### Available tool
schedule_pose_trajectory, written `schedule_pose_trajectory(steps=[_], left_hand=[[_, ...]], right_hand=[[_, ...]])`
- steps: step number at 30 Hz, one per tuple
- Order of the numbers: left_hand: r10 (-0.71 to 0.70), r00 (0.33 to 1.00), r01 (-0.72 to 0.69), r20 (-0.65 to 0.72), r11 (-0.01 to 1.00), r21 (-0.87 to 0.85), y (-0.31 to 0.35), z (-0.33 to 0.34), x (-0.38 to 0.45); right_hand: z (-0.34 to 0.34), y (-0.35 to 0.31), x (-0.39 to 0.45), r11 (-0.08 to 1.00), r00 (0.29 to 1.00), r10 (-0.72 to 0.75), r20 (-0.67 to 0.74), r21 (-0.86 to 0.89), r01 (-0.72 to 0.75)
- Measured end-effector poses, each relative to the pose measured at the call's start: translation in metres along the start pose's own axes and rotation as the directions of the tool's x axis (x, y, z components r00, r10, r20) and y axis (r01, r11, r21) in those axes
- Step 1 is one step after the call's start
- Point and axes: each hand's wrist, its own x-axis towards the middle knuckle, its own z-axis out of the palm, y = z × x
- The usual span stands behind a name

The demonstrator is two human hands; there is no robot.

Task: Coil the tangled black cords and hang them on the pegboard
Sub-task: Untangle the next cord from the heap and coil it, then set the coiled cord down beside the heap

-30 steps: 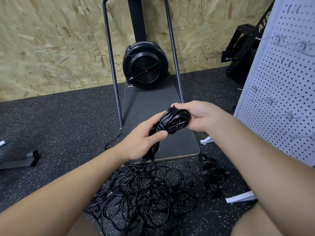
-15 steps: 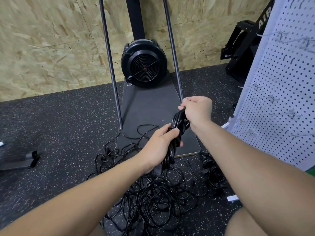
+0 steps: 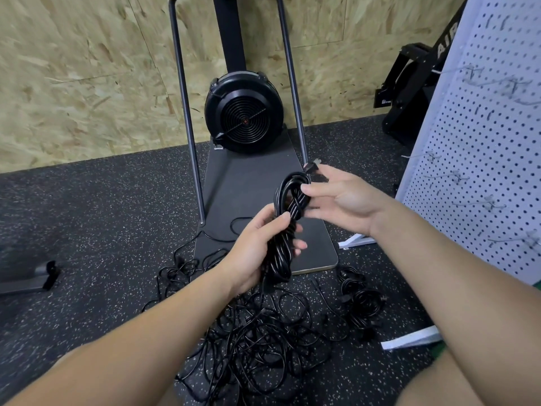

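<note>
I can't see the lower end of the coiled cord (image 3: 285, 230); my left hand (image 3: 257, 253) covers part of it. The plug (image 3: 311, 168) at my right hand's (image 3: 345, 200) fingertips is too small to make out. The pegboard (image 3: 480, 171) runs off the right edge, its hooks (image 3: 491, 83) blurred. In the tangled pile (image 3: 257, 332) I can't separate single cords, and my arms hide part of it.
</note>
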Motion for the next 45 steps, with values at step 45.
schedule_pose_trajectory(steps=[45], left_hand=[[-0.432,0.888,0.335,-0.157,0.375,0.864,-0.348,-0.077,0.178]], right_hand=[[-0.265,0.275,0.166,0.374,0.842,-0.012,-0.539,-0.784,-0.496]])
